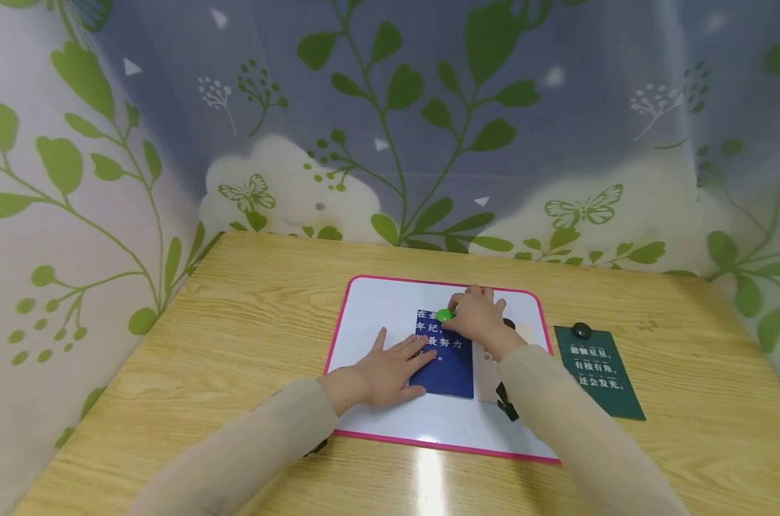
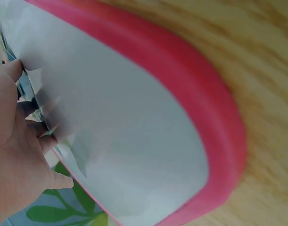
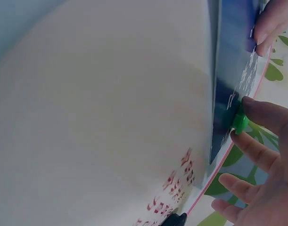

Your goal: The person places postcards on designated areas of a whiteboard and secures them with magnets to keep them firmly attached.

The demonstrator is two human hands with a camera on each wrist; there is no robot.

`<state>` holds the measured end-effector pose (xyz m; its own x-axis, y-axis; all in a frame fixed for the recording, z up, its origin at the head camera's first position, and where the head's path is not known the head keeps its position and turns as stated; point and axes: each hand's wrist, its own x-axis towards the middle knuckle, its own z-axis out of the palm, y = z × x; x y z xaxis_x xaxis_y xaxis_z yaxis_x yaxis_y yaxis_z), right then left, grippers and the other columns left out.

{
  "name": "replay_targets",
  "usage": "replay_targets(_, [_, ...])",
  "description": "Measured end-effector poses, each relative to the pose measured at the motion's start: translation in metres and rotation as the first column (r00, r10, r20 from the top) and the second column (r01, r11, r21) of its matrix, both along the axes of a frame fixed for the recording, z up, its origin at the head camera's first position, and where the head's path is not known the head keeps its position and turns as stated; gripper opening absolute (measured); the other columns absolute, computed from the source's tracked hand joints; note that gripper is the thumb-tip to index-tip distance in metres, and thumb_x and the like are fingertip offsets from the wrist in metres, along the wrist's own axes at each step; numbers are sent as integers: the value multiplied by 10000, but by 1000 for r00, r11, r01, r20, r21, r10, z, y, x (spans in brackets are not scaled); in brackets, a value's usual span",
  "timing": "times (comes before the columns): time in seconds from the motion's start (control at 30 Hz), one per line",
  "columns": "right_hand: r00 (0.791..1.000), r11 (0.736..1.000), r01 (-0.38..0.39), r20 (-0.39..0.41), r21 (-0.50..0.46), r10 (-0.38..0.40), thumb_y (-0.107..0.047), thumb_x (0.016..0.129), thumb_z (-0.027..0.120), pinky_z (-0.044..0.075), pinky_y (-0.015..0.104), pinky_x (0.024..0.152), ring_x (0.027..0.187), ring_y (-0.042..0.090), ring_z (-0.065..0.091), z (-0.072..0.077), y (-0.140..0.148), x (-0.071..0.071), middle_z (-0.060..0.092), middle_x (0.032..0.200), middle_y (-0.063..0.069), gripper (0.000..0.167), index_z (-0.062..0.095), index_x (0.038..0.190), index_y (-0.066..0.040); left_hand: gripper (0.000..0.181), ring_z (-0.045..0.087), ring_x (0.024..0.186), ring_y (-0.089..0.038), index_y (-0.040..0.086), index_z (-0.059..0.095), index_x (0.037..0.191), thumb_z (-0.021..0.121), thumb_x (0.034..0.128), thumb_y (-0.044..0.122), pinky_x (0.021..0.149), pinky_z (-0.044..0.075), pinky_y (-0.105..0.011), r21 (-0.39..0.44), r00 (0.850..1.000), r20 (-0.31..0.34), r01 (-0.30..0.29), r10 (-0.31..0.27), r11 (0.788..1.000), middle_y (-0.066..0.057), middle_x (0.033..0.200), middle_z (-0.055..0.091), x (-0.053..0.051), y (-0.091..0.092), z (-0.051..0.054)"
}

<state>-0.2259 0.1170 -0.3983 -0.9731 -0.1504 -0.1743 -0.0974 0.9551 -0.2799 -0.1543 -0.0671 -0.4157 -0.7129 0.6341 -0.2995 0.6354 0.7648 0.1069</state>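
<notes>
A blue card (image 1: 444, 373) with white lettering lies on a pink-rimmed whiteboard (image 1: 380, 308). My right hand (image 1: 477, 315) pinches a round green magnet (image 1: 444, 315) between thumb and forefinger at the card's upper edge; the right wrist view shows the magnet (image 3: 241, 120) against the card. The left hand (image 1: 386, 373) lies with fingers spread, its fingertips on the card's left side and the palm over the board. Beside the blue card is a pale card (image 1: 487, 380) with red print, partly covered by my right forearm. A black magnet (image 1: 509, 324) sits near its top.
Right of the board, a dark green card (image 1: 599, 373) with white lettering lies on the wooden table (image 1: 254, 301), a black round magnet (image 1: 581, 330) on its top edge. A black clip-like piece (image 1: 507, 405) shows below the pale card. Leaf-patterned cloth (image 1: 429, 143) stands behind the table.
</notes>
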Motion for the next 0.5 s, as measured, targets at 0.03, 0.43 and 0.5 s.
replay_targets(0.03, [1000, 1000, 1, -1, 1, -1, -330, 833, 676, 204, 696, 1012, 1290, 450, 291, 0, 0, 0, 442, 1349, 234, 334, 663, 1064, -89, 628, 138, 1461, -177, 246, 203, 1503, 364, 963, 523, 1138, 59, -592, -1, 1000, -1, 0, 0, 1000, -3, 1587, 127, 0, 0, 0])
replay_targets(0.43, [1000, 1000, -2, 8, -20, 2, -354, 841, 663, 241, 640, 1023, 1241, 422, 350, -4, 6, 3, 456, 1331, 226, 454, 605, 1175, -52, 628, 136, 1461, -178, 250, 203, 1503, 360, 963, 528, 1136, 55, -598, -10, 1000, 1, -6, 6, 1000, -1, 1587, 125, 0, 1, 2])
replay_targets(0.5, [1000, 1000, -9, 11, -19, 9, -367, 849, 651, 254, 629, 1024, 1234, 421, 363, -3, 9, 6, 456, 1336, 226, 483, 587, 1203, -45, 628, 134, 1462, -181, 248, 204, 1503, 365, 962, 525, 1136, 55, -599, -6, 1000, 7, -8, 8, 1000, -3, 1587, 125, 1, 1, 2])
